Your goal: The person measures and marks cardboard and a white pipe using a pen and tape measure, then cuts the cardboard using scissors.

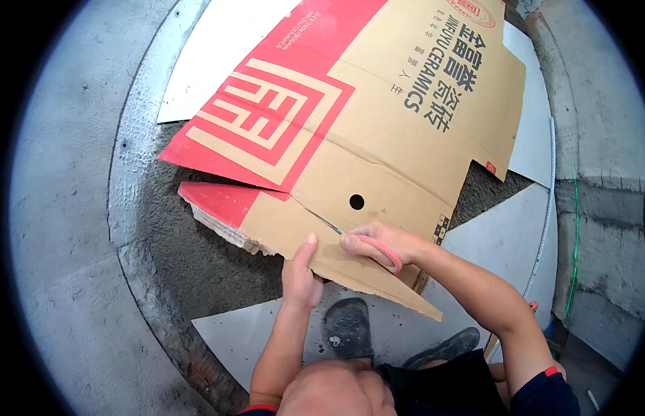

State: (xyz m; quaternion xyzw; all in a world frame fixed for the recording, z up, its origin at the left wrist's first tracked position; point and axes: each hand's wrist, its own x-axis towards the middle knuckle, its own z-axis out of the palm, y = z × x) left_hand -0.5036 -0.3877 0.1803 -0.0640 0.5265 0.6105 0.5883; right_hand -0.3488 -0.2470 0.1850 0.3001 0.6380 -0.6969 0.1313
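A big sheet of cardboard (405, 163), brown with a red printed band, lies spread out before me. My right hand (391, 240) is closed round the pinkish-red handles of a pair of scissors (327, 222), whose blades point up and left along a cut line in the sheet. Left of the blade tips, a slit gapes between the main sheet and a near strip (222, 202) with a ragged edge. My left hand (301, 279) grips that strip by its near edge, thumb on top and fingers hidden below.
Under the cardboard are rough dark mortar (218, 267) and pale tiles (249, 329). Concrete walls stand left (66, 201) and right (606, 236), the right one crossed by a green laser line (576, 249). My dark clogs (349, 326) rest on the near tile.
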